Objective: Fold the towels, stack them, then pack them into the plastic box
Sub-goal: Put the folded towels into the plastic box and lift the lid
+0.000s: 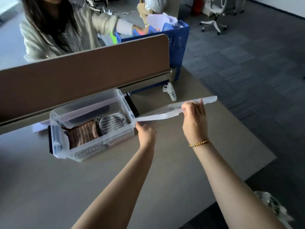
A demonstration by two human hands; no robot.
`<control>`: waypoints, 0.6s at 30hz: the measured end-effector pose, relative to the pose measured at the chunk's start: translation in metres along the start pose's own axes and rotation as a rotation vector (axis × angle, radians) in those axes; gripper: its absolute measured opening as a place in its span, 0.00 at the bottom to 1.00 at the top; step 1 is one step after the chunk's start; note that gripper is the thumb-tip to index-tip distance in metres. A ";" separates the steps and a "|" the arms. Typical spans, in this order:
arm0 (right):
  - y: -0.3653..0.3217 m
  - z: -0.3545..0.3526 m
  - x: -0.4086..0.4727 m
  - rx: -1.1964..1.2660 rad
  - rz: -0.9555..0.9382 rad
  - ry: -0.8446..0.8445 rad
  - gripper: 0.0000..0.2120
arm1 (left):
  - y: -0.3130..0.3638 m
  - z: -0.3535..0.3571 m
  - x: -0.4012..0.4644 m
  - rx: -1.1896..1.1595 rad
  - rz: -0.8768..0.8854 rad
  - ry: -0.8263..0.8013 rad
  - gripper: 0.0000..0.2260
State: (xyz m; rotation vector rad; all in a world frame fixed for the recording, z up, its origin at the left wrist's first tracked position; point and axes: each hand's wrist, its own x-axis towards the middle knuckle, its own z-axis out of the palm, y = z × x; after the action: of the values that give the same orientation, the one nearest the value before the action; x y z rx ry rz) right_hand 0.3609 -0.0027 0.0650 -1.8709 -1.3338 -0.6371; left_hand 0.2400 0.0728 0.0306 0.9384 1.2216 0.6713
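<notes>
A clear plastic box (79, 154) stands open on the grey table, against the brown divider. Inside it lie a folded brown striped towel (82, 133) on the left and a folded grey-and-white towel (113, 123) on the right. The clear lid (165, 111) hangs in the air to the right of the box, tilted up toward the right. My left hand (146, 133) grips the lid's lower left end near the box's right wall. My right hand (194, 118) grips its upper edge further right.
A brown divider panel (82, 71) runs along the far table edge, with a person in a pale jacket (54, 30) behind it. A blue crate (178, 45) stands at the divider's right end. A white controller (170, 92) lies on the table (49, 187) beyond the lid. Carpet and office chairs lie to the right.
</notes>
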 end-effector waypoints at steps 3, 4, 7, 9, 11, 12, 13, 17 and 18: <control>-0.007 -0.029 0.023 -0.019 -0.080 0.043 0.09 | 0.011 0.006 -0.002 0.009 -0.068 -0.076 0.17; -0.010 -0.039 0.029 -0.018 -0.101 0.052 0.08 | 0.015 0.008 -0.003 0.023 -0.079 -0.102 0.17; -0.019 -0.067 0.050 -0.019 -0.051 0.087 0.06 | 0.018 0.007 0.002 0.057 -0.109 -0.147 0.22; -0.024 -0.084 0.063 0.009 0.023 0.097 0.07 | 0.020 0.006 0.004 0.105 -0.096 -0.157 0.19; -0.034 -0.094 0.076 0.153 0.153 0.085 0.08 | 0.024 0.003 0.003 0.196 -0.070 -0.161 0.22; -0.038 -0.095 0.082 0.253 0.238 0.090 0.09 | 0.027 0.001 0.001 0.230 -0.049 -0.150 0.24; -0.040 -0.095 0.089 0.350 0.312 0.105 0.09 | 0.030 -0.001 0.000 0.231 -0.030 -0.138 0.25; -0.042 -0.086 0.108 0.542 0.409 0.161 0.07 | 0.045 -0.024 0.001 0.097 0.126 -0.027 0.26; -0.043 -0.083 0.112 0.587 0.418 0.164 0.09 | 0.051 -0.034 0.002 0.099 0.173 0.012 0.24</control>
State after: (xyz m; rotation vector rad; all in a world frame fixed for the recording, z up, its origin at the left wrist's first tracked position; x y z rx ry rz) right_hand 0.3595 0.0036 0.2110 -1.5019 -0.8588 -0.1487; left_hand 0.2100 0.1072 0.0721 1.1332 1.2019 0.7594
